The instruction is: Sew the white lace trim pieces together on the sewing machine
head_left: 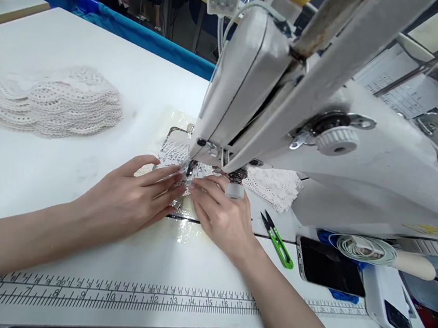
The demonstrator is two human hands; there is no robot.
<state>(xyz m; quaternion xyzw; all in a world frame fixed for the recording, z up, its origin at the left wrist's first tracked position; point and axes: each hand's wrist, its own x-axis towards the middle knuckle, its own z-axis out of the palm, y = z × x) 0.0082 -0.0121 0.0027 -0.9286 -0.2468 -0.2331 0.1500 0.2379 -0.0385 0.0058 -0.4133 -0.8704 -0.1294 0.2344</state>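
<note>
A piece of white eyelet lace [175,151] lies under the needle and presser foot [191,168] of a white sewing machine [247,78]. My left hand [133,191] rests on the lace left of the foot, fingers stretched out and slightly apart. My right hand [222,211] lies flat on the lace just right of the foot, its fingers extended and partly behind a machine knob [235,189]. The fingertips of both hands nearly meet in front of the needle. More white lace [275,185] spreads out right of the needle area, beneath the machine arm.
A stack of lace pieces [65,101] sits on the left of the white table [46,172]. Green-handled thread snips [278,240], a phone [329,264] and a white device [388,302] lie at right. A printed ruler [111,296] runs along the front edge.
</note>
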